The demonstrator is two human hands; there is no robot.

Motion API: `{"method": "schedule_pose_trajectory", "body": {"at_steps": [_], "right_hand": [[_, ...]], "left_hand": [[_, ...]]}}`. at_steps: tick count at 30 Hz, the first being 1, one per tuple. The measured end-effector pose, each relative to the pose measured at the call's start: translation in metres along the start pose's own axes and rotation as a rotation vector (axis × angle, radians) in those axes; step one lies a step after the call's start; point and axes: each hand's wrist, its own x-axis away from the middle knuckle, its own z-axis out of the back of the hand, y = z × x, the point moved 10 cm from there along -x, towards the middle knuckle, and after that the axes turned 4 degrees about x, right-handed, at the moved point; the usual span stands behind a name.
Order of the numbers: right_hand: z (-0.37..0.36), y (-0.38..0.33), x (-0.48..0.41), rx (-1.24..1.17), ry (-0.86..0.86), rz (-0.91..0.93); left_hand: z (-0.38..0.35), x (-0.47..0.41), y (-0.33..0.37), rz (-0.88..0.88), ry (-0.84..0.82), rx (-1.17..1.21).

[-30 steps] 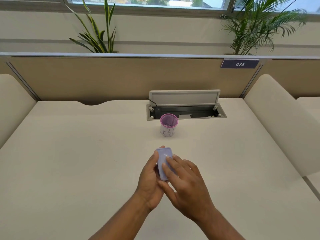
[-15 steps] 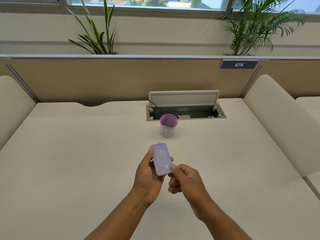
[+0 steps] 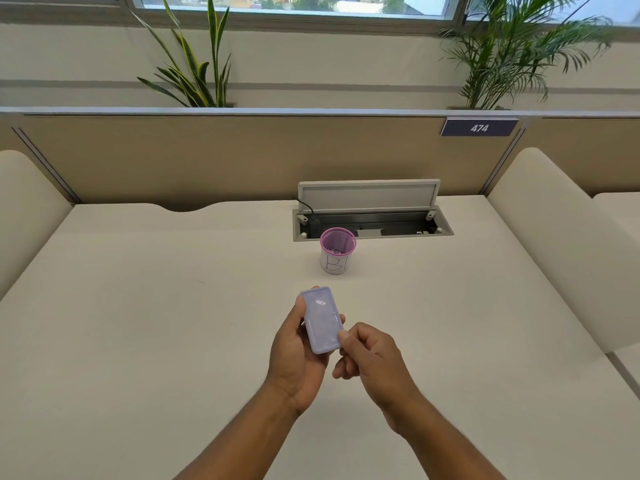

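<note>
My left hand (image 3: pixel 294 355) grips a small lilac rectangular box (image 3: pixel 321 320) above the middle of the table, its flat face turned up towards me. My right hand (image 3: pixel 374 362) is beside it on the right. Its thumb tip sits on the box's lower right edge and its other fingers are curled just under that edge. Farther back a pink mesh cup (image 3: pixel 337 250) with a white paper label stands upright on the cream table (image 3: pixel 138 323); something small and dark lies at its bottom.
Behind the cup an open cable hatch (image 3: pixel 372 220) with a raised lid is set into the table. A tan partition (image 3: pixel 207 157) with a "474" sign closes the far side. Padded cream dividers (image 3: pixel 554 237) stand at both sides. Plants are beyond the partition.
My right hand has lifted its flat fingers off the box's top, curled them and drawn back to the lower right edge. My left hand has turned the box face-up.
</note>
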Motion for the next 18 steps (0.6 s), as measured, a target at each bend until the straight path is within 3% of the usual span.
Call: {"method": "schedule_pose_trajectory", "body": {"at_steps": [6, 11, 18], "right_hand": [[-0.005, 0.009, 0.001, -0.116, -0.024, -0.072], [-0.029, 0.019, 0.007, -0.159, -0.174, -0.202], [-0.035, 0.036, 0.003, -0.434, -0.083, -0.321]], "left_hand": [[0.003, -0.002, 0.002, -0.016, 0.024, -0.007], [-0.002, 0.002, -0.004, 0.033, 0.022, -0.084], [-0.009, 0.005, 0.005, -0.043, -0.011, -0.062]]}}
